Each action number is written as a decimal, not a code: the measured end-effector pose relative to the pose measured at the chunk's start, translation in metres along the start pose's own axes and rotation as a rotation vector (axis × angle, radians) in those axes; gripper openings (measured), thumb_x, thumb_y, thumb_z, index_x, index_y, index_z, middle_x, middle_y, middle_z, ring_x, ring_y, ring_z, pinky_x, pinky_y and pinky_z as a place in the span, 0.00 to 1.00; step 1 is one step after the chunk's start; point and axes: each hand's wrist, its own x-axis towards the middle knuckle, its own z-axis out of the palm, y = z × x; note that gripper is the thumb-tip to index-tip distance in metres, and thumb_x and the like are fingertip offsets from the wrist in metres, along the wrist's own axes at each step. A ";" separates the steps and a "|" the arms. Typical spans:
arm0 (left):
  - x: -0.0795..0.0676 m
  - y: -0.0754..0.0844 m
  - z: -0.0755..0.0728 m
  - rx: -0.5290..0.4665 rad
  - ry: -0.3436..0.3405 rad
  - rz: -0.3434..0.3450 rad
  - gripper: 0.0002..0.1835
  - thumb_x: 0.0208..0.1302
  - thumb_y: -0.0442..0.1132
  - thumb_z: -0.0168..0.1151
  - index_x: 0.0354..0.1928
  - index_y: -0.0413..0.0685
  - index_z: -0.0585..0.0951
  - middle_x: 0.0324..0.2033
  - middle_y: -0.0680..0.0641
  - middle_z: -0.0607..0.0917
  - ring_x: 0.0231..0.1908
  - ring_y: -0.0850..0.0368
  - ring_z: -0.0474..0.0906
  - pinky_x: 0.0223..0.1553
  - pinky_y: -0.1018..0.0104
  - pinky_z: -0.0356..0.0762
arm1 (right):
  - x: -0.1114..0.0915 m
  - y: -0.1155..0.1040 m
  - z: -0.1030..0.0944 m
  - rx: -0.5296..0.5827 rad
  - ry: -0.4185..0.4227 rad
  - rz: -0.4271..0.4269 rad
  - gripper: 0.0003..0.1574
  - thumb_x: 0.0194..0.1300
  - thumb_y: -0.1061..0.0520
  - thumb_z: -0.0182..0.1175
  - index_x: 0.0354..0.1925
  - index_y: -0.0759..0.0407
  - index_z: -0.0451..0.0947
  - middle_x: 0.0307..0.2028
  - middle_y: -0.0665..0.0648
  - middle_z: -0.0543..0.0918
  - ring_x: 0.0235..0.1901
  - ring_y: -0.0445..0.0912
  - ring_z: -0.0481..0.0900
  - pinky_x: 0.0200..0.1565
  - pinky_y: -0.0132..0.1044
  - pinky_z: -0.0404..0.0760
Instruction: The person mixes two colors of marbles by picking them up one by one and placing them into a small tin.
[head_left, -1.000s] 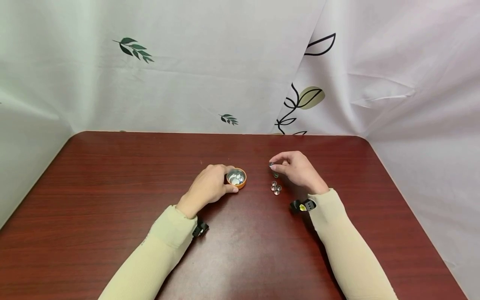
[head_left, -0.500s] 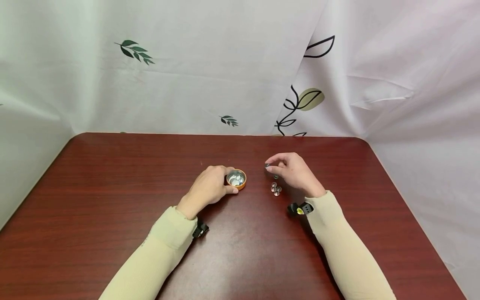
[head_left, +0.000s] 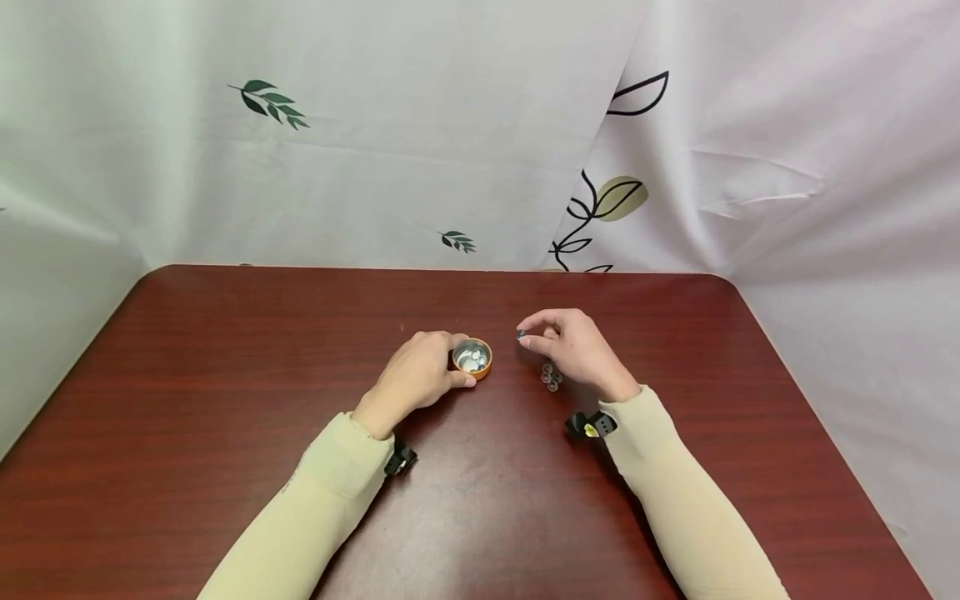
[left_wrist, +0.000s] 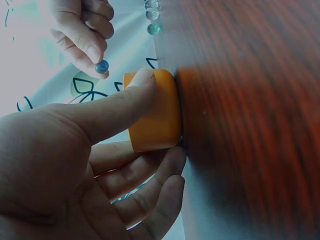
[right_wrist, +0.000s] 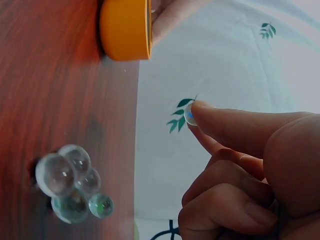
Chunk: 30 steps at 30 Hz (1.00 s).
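Observation:
My left hand (head_left: 416, 371) grips a small round orange cup (head_left: 489, 364) with a silvery inside, thumb and fingers on its wall. Shiny clear pieces (head_left: 474, 360) lie in the cup. My right hand (head_left: 576, 343) pinches a glass marble (head_left: 521, 334) between thumb and index finger, above the table to the right of the cup. Blue shows in this marble (left_wrist: 102, 67) in the left wrist view. Beneath the right hand, several clear marbles (right_wrist: 57, 175) sit bunched together on the table. One with green in it (right_wrist: 101, 205) is beside them in the right wrist view.
The dark red wooden table (head_left: 465, 500) has rounded far corners. A white cloth with leaf prints (head_left: 375, 183) hangs behind the table and along its sides. Each wrist carries a small black camera, such as the right one (head_left: 591, 425).
My right hand has moved left toward the cup, carrying the marble away from the bunch. The left hand and the cup have stayed in place.

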 end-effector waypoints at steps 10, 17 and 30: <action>0.003 0.002 0.000 -0.009 0.002 -0.004 0.34 0.56 0.48 0.77 0.64 0.46 0.80 0.55 0.47 0.85 0.50 0.51 0.81 0.49 0.57 0.78 | -0.003 -0.007 0.008 0.019 -0.006 -0.053 0.13 0.68 0.56 0.66 0.50 0.56 0.86 0.14 0.50 0.64 0.14 0.45 0.62 0.23 0.37 0.68; 0.002 0.002 -0.001 -0.013 -0.009 -0.015 0.34 0.56 0.48 0.77 0.64 0.46 0.80 0.54 0.47 0.85 0.49 0.52 0.82 0.48 0.58 0.78 | -0.004 -0.011 0.018 0.040 -0.022 -0.082 0.12 0.67 0.58 0.67 0.48 0.56 0.86 0.13 0.50 0.63 0.14 0.44 0.60 0.22 0.34 0.65; -0.001 0.000 -0.002 -0.022 -0.006 -0.009 0.30 0.56 0.47 0.78 0.61 0.48 0.82 0.45 0.51 0.86 0.42 0.55 0.81 0.44 0.60 0.78 | -0.004 -0.021 0.032 0.037 0.007 -0.135 0.09 0.66 0.58 0.68 0.45 0.55 0.87 0.14 0.47 0.60 0.16 0.42 0.57 0.25 0.33 0.62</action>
